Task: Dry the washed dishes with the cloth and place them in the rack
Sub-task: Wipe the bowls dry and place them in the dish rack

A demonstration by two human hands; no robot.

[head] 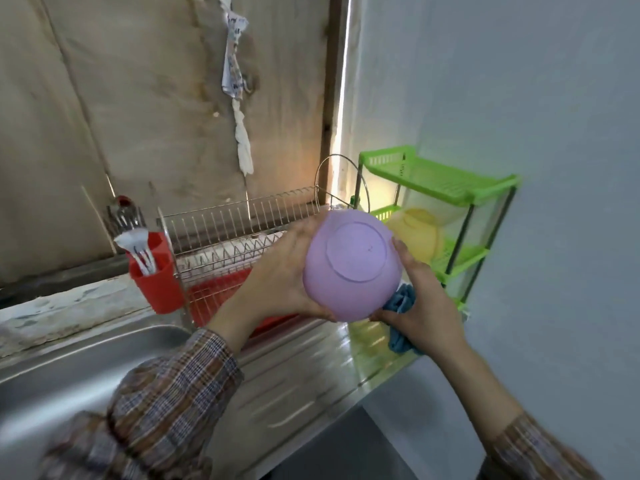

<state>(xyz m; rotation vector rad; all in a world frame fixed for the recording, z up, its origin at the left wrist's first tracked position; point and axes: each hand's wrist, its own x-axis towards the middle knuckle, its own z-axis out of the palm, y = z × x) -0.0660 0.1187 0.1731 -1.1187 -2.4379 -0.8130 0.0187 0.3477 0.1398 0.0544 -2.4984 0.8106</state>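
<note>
- A steel wire dish rack (242, 220) stands along the back wall over a red drip tray (221, 296), with a red cutlery holder (157, 282) full of spoons and forks (126, 216) hung on its left end.
- A green plastic shelf unit (440, 178) stands in the right corner, with a yellow bowl (419, 237) on a middle tier, partly hidden behind the hands.
- Below lie a steel sink (69, 368) and its ribbed drainboard (311, 375).
- A purple bowl (351, 268) is held in the air above the drainboard, in front of the rack's right end and blocking part of it.
- The bowl's base ring faces up toward the camera and its mouth faces away and down. Being round, it has no long side.
- The left hand (280, 275) cups the bowl's left side, thumb curled beneath.
- The right hand (422, 306) grips a bunched blue cloth (401, 299) against the bowl's lower right side.
</note>
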